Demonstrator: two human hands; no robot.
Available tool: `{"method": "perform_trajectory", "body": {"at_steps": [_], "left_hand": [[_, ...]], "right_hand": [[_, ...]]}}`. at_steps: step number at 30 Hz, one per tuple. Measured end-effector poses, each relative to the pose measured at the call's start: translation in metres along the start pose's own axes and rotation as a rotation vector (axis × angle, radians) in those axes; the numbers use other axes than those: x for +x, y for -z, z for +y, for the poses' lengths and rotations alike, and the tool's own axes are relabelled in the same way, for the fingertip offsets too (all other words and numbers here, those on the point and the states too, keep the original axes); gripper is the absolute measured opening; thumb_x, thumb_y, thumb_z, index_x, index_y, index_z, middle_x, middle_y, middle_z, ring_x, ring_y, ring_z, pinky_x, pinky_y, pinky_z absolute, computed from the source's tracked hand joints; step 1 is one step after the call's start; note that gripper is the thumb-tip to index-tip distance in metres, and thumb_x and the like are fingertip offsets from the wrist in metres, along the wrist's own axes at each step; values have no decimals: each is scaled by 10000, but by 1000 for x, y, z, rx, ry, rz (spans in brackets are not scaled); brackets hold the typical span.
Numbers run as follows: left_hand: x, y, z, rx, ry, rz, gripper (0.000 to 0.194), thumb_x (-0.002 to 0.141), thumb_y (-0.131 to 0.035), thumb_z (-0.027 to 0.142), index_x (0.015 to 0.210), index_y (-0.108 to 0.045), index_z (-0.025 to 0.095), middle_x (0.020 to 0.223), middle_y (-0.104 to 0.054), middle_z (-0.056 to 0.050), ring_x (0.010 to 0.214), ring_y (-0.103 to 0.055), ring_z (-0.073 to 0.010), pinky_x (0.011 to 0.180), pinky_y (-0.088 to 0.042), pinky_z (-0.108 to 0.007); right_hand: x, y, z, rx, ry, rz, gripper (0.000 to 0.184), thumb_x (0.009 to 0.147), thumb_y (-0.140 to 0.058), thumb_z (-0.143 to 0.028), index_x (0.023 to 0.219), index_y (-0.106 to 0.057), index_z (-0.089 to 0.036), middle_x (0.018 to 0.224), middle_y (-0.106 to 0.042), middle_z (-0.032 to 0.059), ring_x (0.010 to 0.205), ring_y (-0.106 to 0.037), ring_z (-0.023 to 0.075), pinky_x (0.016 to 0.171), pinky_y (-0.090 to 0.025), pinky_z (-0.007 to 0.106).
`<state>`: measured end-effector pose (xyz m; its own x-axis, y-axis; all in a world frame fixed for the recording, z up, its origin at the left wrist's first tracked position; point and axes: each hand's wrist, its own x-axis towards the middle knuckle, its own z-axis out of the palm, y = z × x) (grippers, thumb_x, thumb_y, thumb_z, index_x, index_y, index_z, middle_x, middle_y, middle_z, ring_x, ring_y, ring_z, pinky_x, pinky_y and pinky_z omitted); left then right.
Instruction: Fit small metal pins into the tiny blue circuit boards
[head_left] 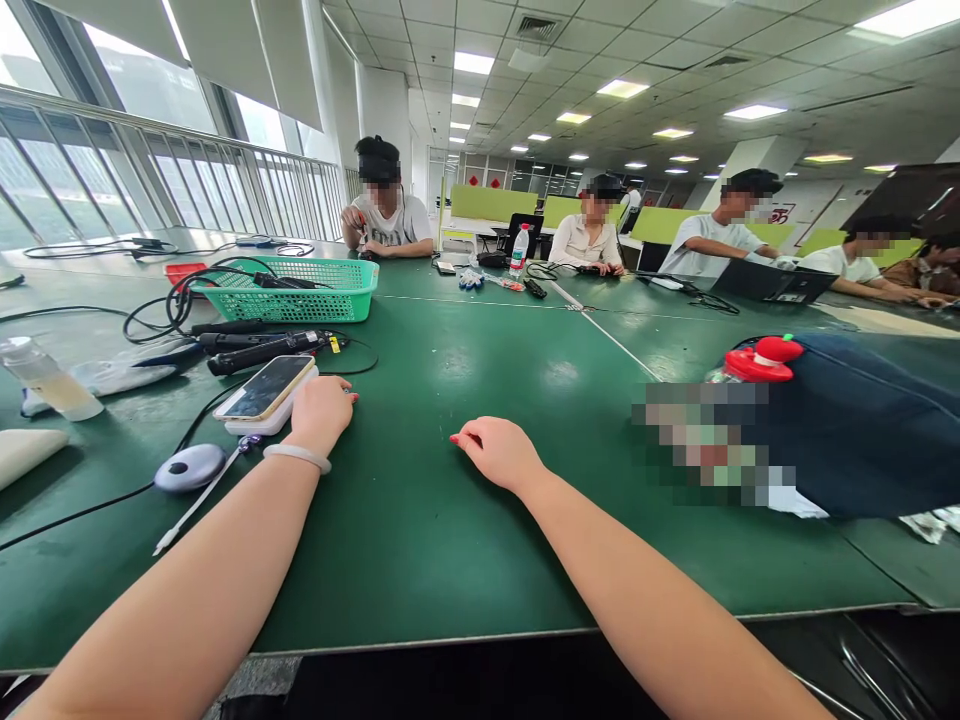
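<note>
Both forearms lie flat on my green desk; left hand, fingers curled loosely, touches the gold-cased smartphone stacked on a white slab, steadying it; right hand rests empty, half-curled.

The room is bright and evenly lit: ceiling panels glow overhead and daylight floods in through the windows left of them, blown out white. The green tabletop carries soft sheen and faint shadows. Railings bow near the edges; blurred patches mask faces.
</note>
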<state>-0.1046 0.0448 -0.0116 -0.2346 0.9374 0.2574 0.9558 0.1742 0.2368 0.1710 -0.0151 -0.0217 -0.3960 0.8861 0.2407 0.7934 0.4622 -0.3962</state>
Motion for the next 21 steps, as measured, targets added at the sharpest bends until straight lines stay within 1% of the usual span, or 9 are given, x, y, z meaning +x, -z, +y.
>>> {"method": "perform_trajectory", "body": {"at_steps": [4, 6, 9, 11, 14, 16, 17, 19, 21], "left_hand": [[3, -3, 0, -42, -44, 69, 328, 771, -513, 355, 961, -716, 181, 932, -689, -153, 877, -592, -314, 734, -435, -381], [5, -3, 0, -134, -60, 38, 318, 774, -504, 338, 963, -711, 186, 917, -692, -130, 850, -593, -286, 727, -430, -354], [7, -5, 2, -321, -44, -106, 341, 770, -512, 355, 1020, -683, 198, 833, -695, -76, 705, -589, -218, 646, -421, -299], [4, -6, 9, -437, -72, -192, 376, 764, -526, 392, 1053, -664, 195, 804, -687, -52, 654, -570, -184, 628, -413, -280], [-11, -7, 30, -695, -227, -333, 441, 752, -547, 461, 1072, -645, 174, 874, -677, -51, 756, -577, -171, 700, -426, -271], [-26, -6, 48, -942, -321, -470, 487, 748, -558, 484, 1102, -619, 155, 980, -663, -73, 883, -582, -179, 776, -434, -278], [-33, -5, 56, -1021, -350, -518, 483, 743, -573, 482, 1096, -618, 155, 1030, -654, -82, 943, -575, -183, 819, -430, -284], [-44, -3, 68, -1096, -372, -552, 467, 735, -594, 470, 1081, -620, 158, 1070, -646, -90, 997, -569, -189, 875, -419, -301], [-49, -1, 73, -1085, -381, -561, 442, 736, -597, 462, 1058, -629, 161, 1054, -656, -90, 996, -578, -195, 898, -414, -317]], "right_hand": [[0, 1, 1, 9, -3, 5, 416, 915, -367, -409, 600, -516, -181, 678, -590, 2, 627, -508, 106, 544, -303, 226], [0, 1, 1, 22, -11, 2, 420, 915, -364, -402, 590, -512, -181, 670, -589, 5, 609, -499, 105, 529, -294, 228], [0, 3, 1, 54, -32, -8, 430, 914, -351, -410, 586, -514, -184, 635, -574, 1, 565, -473, 103, 499, -275, 229], [0, 3, 0, 66, -43, -18, 438, 912, -348, -421, 589, -527, -185, 609, -558, -2, 551, -465, 103, 493, -271, 228], [1, 2, 1, 83, -41, -27, 366, 896, -406, -392, 656, -591, -187, 654, -577, 2, 598, -495, 105, 529, -304, 227], [3, 0, 3, 85, -40, -20, 227, 857, -496, -348, 759, -635, -198, 727, -597, 5, 657, -516, 109, 575, -339, 228], [4, -1, 5, 83, -44, -14, 164, 832, -539, -328, 822, -646, -205, 759, -600, 5, 682, -521, 112, 598, -354, 230], [5, -3, 8, 79, -60, -8, 178, 795, -592, -310, 933, -647, -211, 788, -596, 4, 707, -522, 116, 631, -375, 236], [6, -5, 10, 83, -73, -10, 233, 790, -601, -312, 997, -639, -214, 790, -590, 3, 712, -520, 117, 650, -387, 242]]}}
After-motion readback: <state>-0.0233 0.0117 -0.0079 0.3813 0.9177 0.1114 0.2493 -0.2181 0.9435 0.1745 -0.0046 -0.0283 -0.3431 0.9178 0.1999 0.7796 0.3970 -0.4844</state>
